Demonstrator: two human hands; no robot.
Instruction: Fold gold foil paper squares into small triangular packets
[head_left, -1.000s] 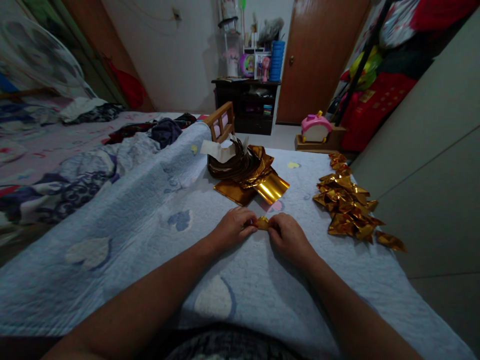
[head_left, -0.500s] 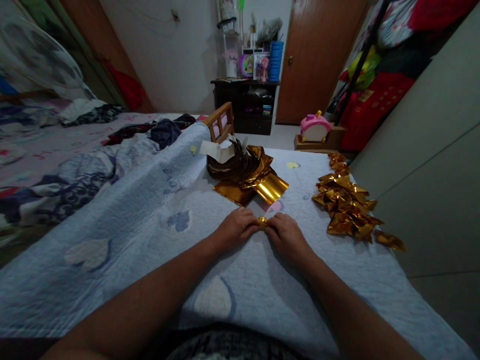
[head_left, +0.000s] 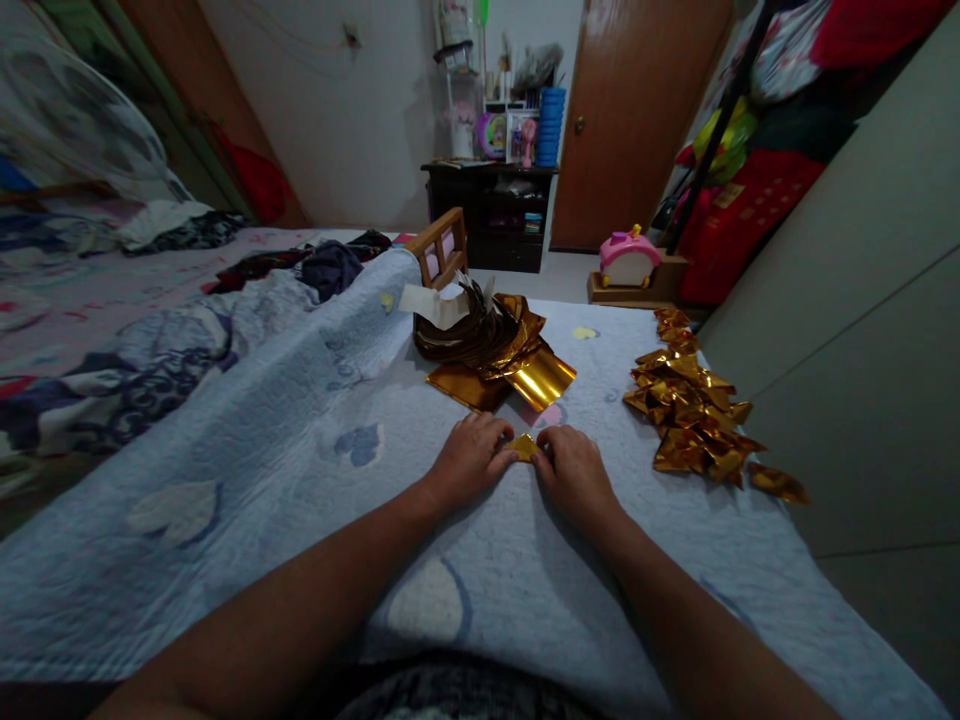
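Note:
A small piece of folded gold foil paper [head_left: 524, 448] lies between my hands, low over the blue quilt. My left hand [head_left: 474, 455] pinches its left end between thumb and fingers, and my right hand [head_left: 571, 468] grips its right end. Just beyond my hands is a fanned stack of gold foil sheets [head_left: 487, 340], with one shiny sheet [head_left: 543, 372] curling toward me. Folded gold pieces [head_left: 690, 400] form a pile at the quilt's right edge.
The light blue quilt [head_left: 300, 500] covers the surface under my arms. Rumpled clothes and bedding [head_left: 172, 350] lie on the left. A wooden rail [head_left: 442, 248] stands behind the stack, and a pink toy [head_left: 630, 258] sits on a box beyond the far edge.
The foil between my hands now shows a flatter, pointed, roughly triangular shape instead of a small rounded one. My fingers have shifted slightly at its ends.

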